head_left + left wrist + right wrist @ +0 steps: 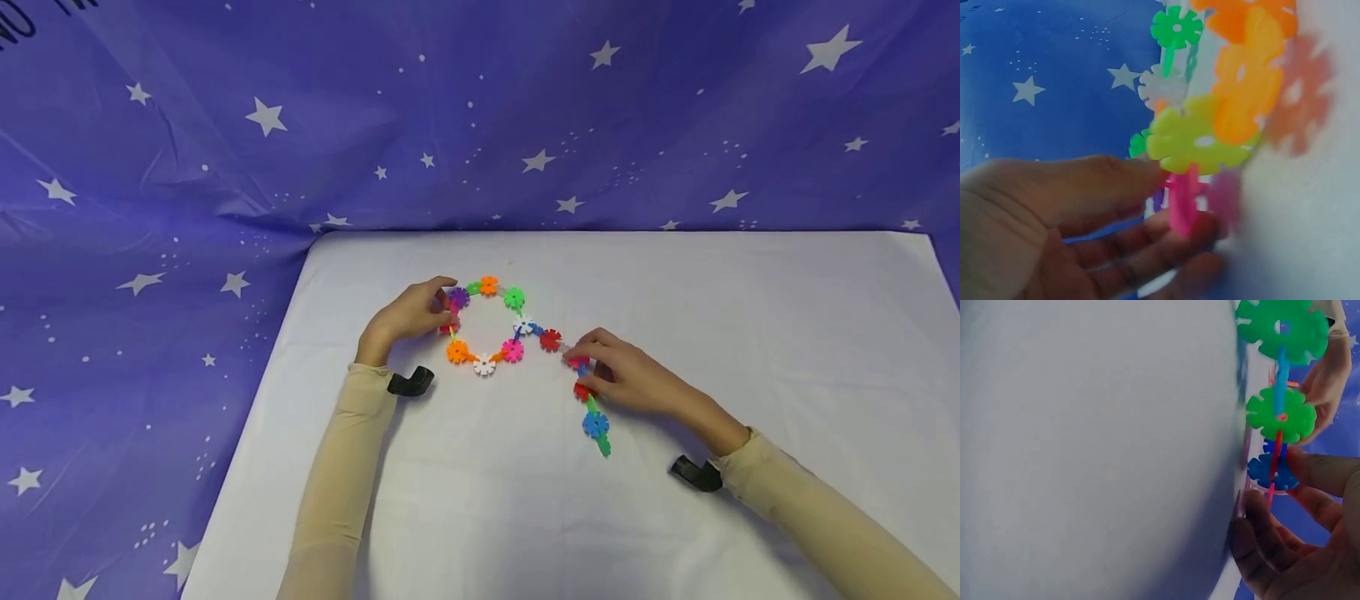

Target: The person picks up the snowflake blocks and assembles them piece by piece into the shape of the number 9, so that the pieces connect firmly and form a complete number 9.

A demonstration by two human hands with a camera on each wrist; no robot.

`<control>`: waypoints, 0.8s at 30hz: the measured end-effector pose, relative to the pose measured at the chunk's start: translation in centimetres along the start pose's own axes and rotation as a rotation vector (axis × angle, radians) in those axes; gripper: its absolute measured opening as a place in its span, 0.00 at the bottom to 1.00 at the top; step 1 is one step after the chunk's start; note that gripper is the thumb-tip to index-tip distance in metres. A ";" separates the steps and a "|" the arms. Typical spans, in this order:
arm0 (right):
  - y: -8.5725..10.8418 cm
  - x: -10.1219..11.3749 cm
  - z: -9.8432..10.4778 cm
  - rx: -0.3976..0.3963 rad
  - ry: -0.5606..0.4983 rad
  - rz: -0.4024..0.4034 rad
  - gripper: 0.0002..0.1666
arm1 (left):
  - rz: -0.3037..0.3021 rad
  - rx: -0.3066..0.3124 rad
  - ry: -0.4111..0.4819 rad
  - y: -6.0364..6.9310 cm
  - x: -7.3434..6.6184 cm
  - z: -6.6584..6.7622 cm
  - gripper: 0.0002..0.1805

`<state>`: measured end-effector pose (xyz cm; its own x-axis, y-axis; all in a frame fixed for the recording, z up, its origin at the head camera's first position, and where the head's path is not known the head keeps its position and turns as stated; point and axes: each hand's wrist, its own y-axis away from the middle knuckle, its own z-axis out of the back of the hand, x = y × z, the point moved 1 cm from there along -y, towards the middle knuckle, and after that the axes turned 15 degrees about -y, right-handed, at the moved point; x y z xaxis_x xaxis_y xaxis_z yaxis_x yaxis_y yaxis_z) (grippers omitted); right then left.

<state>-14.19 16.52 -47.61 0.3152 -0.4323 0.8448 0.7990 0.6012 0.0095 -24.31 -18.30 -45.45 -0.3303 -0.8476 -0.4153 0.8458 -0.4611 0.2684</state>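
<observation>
A chain of colorful notched plastic flower discs lies on the white cloth, its left part a closed loop and its right part a tail. My left hand holds the loop's left side, fingers and thumb about a pink disc. Beside that, a yellow-green disc joins an orange disc in the left wrist view. My right hand pinches the tail near a red disc. Past those fingers, the tail runs through a blue disc to a green end disc. Fingers partly hide the gripped discs.
White cloth covers the table. A purple curtain with white stars hangs behind it and on the left. Black curved pieces sit by both wrists, at the beige sleeves.
</observation>
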 end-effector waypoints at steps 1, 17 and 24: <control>0.0 0.0 -0.1 -0.009 0.008 0.001 0.22 | -0.014 -0.019 0.004 -0.2 0.0 -0.1 0.35; 4.2 1.3 -2.2 -0.196 0.223 -0.074 0.21 | -0.087 -0.152 -0.045 -2.2 -2.9 -2.6 0.36; 4.9 2.2 -2.6 -0.109 0.260 -0.037 0.17 | -0.100 -0.145 0.001 -2.6 -3.8 -2.4 0.35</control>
<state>-8.28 16.76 -47.08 0.3945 -0.6185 0.6796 0.8584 0.5120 -0.0323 -24.25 -13.25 -46.67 -0.4154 -0.7992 -0.4345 0.8605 -0.5001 0.0972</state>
